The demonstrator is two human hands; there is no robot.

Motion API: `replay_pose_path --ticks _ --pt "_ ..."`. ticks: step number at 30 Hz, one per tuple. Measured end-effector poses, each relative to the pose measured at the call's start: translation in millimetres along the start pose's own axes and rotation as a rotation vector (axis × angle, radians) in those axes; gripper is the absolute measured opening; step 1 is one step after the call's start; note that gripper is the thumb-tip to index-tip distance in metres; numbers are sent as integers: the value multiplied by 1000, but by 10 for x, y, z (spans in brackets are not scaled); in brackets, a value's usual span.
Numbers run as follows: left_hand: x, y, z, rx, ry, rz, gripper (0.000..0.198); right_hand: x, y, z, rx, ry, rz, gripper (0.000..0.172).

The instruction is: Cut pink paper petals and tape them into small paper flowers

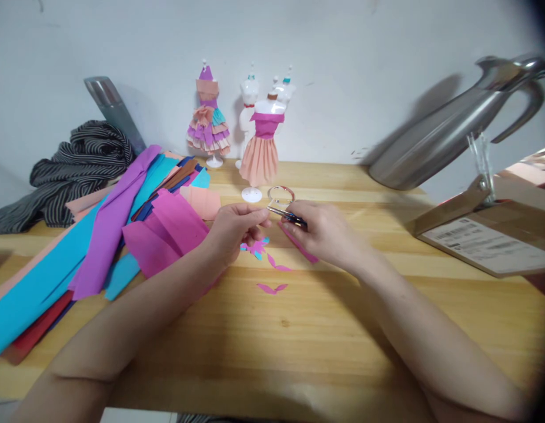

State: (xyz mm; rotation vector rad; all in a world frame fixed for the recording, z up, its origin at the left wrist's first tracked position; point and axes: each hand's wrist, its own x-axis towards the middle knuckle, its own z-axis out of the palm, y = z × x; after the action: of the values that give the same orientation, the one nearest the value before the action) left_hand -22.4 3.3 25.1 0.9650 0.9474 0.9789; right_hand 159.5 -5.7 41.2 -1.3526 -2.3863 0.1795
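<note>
My right hand (318, 229) is closed around small scissors (287, 216), whose blades point left toward my other fingertips. The fingers of my left hand (239, 226) are pinched together at the blade tips; what they hold is too small to make out. Below my hands, small pink and blue paper pieces (257, 249) form a cluster on the wooden table (298, 352). Leaf-shaped pink scraps (267, 288) lie nearer to me. A magenta strip (301, 244) lies partly under my right hand. Just behind the scissors is a ring-shaped object (281, 189).
Dress forms in paper dresses (263, 147) stand near the wall. Coloured crepe paper (109, 217), striped cloth (87, 155) and a leaning bottle (116, 111) are at left. At right are a steel jug (444, 123) and a cardboard box (484, 235).
</note>
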Motion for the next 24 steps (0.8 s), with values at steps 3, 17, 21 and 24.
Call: replay_pose_path --ticks 3,17,21,24 --pt "-1 7 -2 6 8 -9 15 -4 0 13 -14 7 -18 13" --pt "-13 50 47 131 69 46 13 -16 -31 2 -89 -35 38 20" --pt "-9 52 36 125 65 85 13 -23 -54 -2 -100 -55 65 25" --pt "-6 49 6 117 -3 85 12 -17 -59 -49 25 -98 67 24"
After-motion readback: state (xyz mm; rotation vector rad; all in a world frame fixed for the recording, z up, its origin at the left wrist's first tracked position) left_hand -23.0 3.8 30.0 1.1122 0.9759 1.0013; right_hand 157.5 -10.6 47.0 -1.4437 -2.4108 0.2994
